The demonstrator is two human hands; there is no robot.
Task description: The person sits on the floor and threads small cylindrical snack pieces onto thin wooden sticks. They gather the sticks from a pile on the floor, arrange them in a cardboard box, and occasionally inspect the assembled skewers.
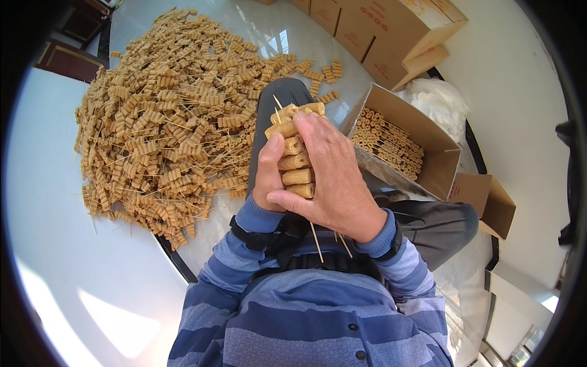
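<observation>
Head view. Both hands are raised close in front of the chest, clamped together on a bunch of skewers threaded with tan ridged rolls. The left hand cups the bunch from the left, thumb up along its side. The right hand wraps over it from the right, fingers closed across the top and thumb pressed under the lowest roll. Bare stick ends poke out below the right wrist and above the top rolls.

A big pile of skewers lies on the pale floor to the far left. An open cardboard box, part filled with neat rows of the same skewers, sits to the right beside the knee. More closed boxes stand at the far edge.

Risks, as judged: the bunch is thick and held only by squeeze, so an outer skewer could slide out and drop. Rolls could slip along a stick if the grip shifts. The pointed ends near the wrist and fingers could prick. A hard squeeze could crush the soft-looking rolls.

Hard to make out: the number of skewers in the bunch, since the right hand covers most of it. The left palm and its fingertips are hidden behind the rolls. The box floor is out of sight under its load. The fisheye rim cuts off the room's edges and bends the boxes.
</observation>
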